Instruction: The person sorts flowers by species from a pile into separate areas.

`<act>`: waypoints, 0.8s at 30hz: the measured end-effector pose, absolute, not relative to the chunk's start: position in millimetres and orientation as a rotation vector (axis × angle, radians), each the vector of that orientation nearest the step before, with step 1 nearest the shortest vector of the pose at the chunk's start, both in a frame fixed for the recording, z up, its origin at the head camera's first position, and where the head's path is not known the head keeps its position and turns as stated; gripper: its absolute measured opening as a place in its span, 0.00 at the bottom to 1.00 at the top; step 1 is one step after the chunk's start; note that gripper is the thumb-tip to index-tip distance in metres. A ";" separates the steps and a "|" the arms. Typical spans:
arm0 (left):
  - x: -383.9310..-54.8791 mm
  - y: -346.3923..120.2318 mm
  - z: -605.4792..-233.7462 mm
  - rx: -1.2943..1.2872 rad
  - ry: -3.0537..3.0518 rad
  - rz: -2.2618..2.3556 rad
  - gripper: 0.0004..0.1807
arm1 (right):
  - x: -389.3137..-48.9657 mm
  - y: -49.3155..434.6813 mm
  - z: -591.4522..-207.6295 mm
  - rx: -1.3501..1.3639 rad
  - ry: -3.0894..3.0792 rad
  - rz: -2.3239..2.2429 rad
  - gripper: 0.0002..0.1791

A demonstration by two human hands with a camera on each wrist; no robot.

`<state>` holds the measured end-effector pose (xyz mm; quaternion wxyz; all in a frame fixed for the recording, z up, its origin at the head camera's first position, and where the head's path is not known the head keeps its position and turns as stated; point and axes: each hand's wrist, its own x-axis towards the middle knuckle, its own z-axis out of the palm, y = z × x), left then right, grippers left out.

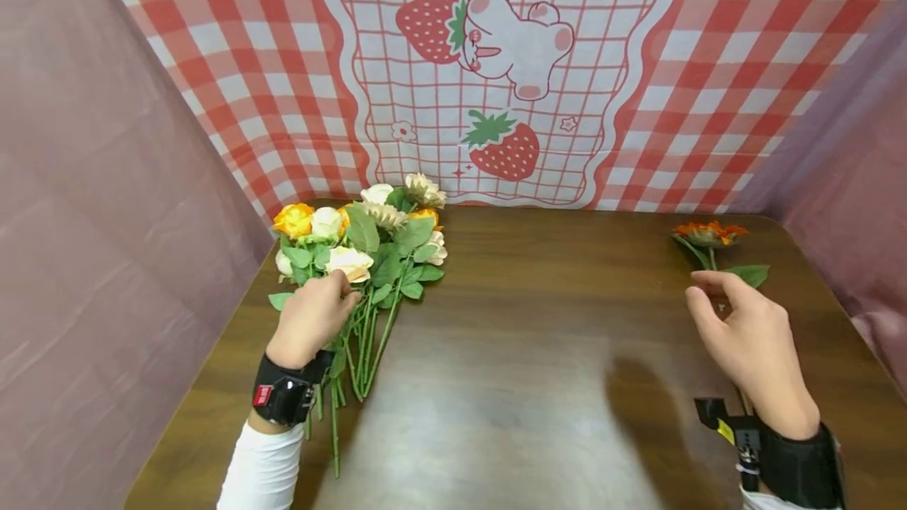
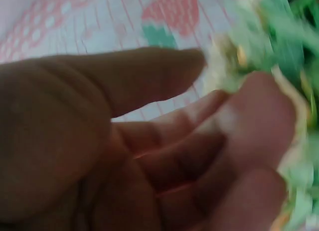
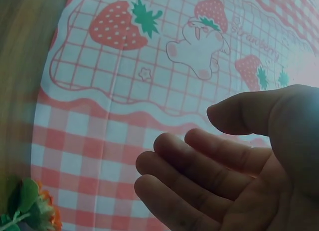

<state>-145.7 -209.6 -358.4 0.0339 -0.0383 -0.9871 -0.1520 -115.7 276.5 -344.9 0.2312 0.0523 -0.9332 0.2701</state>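
Observation:
A bunch of artificial-looking flowers point(image 1: 386, 278) lies on the left of the table, with cream, white and yellow-orange blooms, green leaves and long stems. My left hand point(image 1: 316, 317) hovers over it, fingertips right by a cream rose point(image 1: 349, 262). In the left wrist view the thumb stands apart from loosely bent fingers point(image 2: 259, 116), and nothing shows between them; the blooms behind are blurred. On the right lies a single orange flower point(image 1: 708, 234) with green leaves. Above its stem is my right hand point(image 1: 754, 345), relaxed and holding nothing, covering part of the stem.
The brown wooden table point(image 1: 510, 321) reaches back to a red-and-white checked cloth point(image 1: 723, 85) with strawberry prints, which hangs as a backdrop. Pinkish fabric point(image 1: 92, 219) hangs along the left side, and more on the right. Each wrist wears a black strap with a camera.

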 end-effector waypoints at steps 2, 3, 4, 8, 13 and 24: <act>-145.9 -221.1 -357.0 -0.049 -3.090 -0.442 0.13 | -114.7 275.3 -347.9 0.154 -2.586 0.737 0.14; -145.6 -226.5 -356.4 -0.017 -3.115 -0.429 0.15 | -114.5 274.6 -349.4 0.161 -2.597 0.735 0.14; -145.2 -231.4 -355.9 0.012 -3.138 -0.416 0.16 | -114.6 273.9 -350.6 0.167 -2.606 0.733 0.14; -142.3 -244.4 -356.0 0.055 -3.191 -0.400 0.19 | -115.3 270.4 -354.0 0.190 -2.630 0.723 0.14; -133.0 -249.0 -358.3 0.031 -3.169 -0.411 0.20 | -115.8 266.5 -354.7 0.226 -2.629 0.721 0.14; -91.0 -249.6 -409.2 0.010 -3.106 -0.437 0.16 | -124.0 255.6 -356.7 0.301 -2.660 0.732 0.14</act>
